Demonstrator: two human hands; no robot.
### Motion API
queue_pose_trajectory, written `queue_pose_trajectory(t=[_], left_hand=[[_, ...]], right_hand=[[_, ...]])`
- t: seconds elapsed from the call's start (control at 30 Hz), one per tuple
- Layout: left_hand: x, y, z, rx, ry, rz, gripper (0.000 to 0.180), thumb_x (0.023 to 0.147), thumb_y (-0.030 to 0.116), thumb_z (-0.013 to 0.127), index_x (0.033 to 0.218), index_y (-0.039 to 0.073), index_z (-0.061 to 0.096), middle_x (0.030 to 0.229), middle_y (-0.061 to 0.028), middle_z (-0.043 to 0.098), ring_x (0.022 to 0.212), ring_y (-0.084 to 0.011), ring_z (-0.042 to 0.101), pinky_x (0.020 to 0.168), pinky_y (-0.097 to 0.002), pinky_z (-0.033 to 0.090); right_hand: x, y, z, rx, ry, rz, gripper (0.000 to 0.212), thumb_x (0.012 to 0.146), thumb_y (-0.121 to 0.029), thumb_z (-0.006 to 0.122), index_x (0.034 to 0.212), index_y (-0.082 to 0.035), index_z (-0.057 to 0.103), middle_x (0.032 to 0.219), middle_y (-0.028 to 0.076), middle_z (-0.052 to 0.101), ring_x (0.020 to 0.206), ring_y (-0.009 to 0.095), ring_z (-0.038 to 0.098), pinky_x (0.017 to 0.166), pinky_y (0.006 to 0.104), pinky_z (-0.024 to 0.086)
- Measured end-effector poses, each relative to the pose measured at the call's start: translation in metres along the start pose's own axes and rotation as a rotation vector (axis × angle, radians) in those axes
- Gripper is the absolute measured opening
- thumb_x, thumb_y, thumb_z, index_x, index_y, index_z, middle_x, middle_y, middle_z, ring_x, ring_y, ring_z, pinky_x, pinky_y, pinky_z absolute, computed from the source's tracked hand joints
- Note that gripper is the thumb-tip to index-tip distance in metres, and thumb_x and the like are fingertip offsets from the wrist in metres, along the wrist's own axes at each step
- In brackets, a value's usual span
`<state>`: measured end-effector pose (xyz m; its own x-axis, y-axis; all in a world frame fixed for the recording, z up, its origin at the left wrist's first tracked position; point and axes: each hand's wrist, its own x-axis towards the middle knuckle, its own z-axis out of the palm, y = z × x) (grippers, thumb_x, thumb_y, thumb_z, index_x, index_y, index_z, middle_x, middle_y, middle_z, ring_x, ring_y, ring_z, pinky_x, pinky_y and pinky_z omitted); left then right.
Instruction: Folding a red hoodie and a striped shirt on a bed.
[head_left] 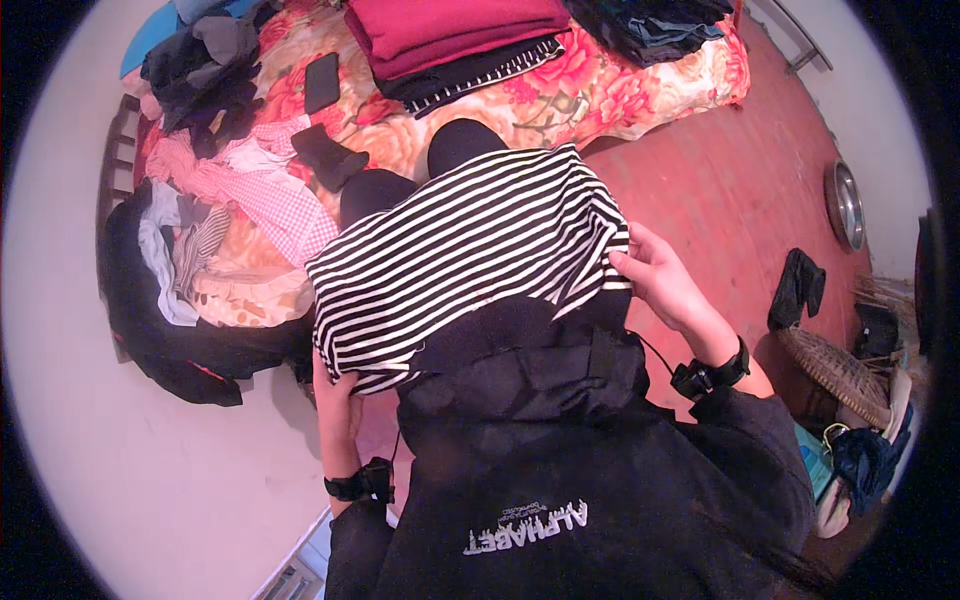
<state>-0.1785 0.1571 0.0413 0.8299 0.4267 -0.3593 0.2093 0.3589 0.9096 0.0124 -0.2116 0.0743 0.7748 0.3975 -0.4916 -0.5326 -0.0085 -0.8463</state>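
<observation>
A black-and-white striped garment [470, 235] lies spread across my lap, over my dark-clad knees. At its left edge my left hand [337, 400] is closed on the cloth, most of its fingers hidden behind the fabric. My right hand [655, 275] pinches the right edge, thumb on top and fingers partly underneath. The cloth bunches into small folds near both hands. Whether it is a shirt or another kind of garment, I cannot tell.
Ahead is a bed with a floral sheet [620, 100], bearing folded maroon cloth [455, 30], a black phone [321, 83] and loose clothes, including pink checked cloth [280, 205]. A black jacket [160, 330] hangs over its left side. Shoes [835, 375] and a metal bowl [846, 205] are at right.
</observation>
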Motion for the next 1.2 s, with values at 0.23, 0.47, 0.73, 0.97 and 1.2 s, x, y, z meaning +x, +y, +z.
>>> queue_pose_trajectory(t=[0.23, 0.47, 0.73, 0.97, 1.2], left_hand=[[0.009, -0.009, -0.061, -0.743, -0.211, -0.236, 0.039, 0.090, 0.001, 0.045, 0.128, 0.000, 0.040, 0.116, -0.0171, 0.054, 0.100, -0.0246, 0.060, 0.078, -0.0332, 0.055], [-0.017, -0.009, -0.020, 0.126, -0.043, -0.379, 0.033, 0.086, 0.009, 0.059, 0.117, -0.002, 0.052, 0.099, -0.0074, 0.064, 0.087, -0.0135, 0.060, 0.068, -0.0246, 0.049], [-0.027, -0.006, -0.037, 0.716, -0.100, 0.004, 0.025, 0.086, 0.009, 0.061, 0.107, -0.004, 0.059, 0.096, -0.0041, 0.064, 0.085, -0.0099, 0.056, 0.076, -0.0257, 0.045], [-0.040, 0.019, -0.007, 0.326, 0.200, -0.244, 0.026, 0.091, 0.013, 0.055, 0.112, -0.001, 0.056, 0.096, -0.0032, 0.063, 0.085, -0.0108, 0.058, 0.079, -0.0255, 0.046], [-0.053, -0.030, -0.029, 0.950, 0.033, -0.117, 0.035, 0.085, 0.012, 0.061, 0.115, -0.002, 0.048, 0.109, -0.0130, 0.058, 0.100, -0.0214, 0.056, 0.089, -0.0313, 0.043]], right_hand=[[0.002, -0.018, -0.027, 0.355, -0.160, 0.176, 0.027, 0.091, -0.008, 0.052, 0.116, 0.001, 0.054, 0.101, 0.009, 0.065, 0.083, 0.015, 0.064, 0.073, 0.0280, 0.053], [0.009, 0.039, -0.035, 0.009, -0.047, 0.298, 0.038, 0.092, -0.028, 0.054, 0.111, 0.005, 0.057, 0.099, 0.009, 0.065, 0.087, 0.014, 0.062, 0.079, 0.0272, 0.049], [-0.009, 0.013, -0.027, -0.127, -0.032, 0.088, 0.035, 0.081, -0.003, 0.060, 0.114, 0.004, 0.054, 0.100, 0.008, 0.064, 0.083, 0.013, 0.062, 0.076, 0.0268, 0.050], [-0.014, 0.020, -0.050, -0.152, 0.003, 0.097, 0.031, 0.084, -0.006, 0.058, 0.113, 0.006, 0.054, 0.094, 0.008, 0.065, 0.079, 0.015, 0.063, 0.070, 0.0282, 0.051], [-0.013, 0.028, -0.049, -1.271, 0.195, 0.007, 0.039, 0.077, -0.009, 0.064, 0.114, 0.000, 0.055, 0.076, 0.013, 0.065, 0.068, 0.032, 0.063, 0.069, 0.0390, 0.051]])
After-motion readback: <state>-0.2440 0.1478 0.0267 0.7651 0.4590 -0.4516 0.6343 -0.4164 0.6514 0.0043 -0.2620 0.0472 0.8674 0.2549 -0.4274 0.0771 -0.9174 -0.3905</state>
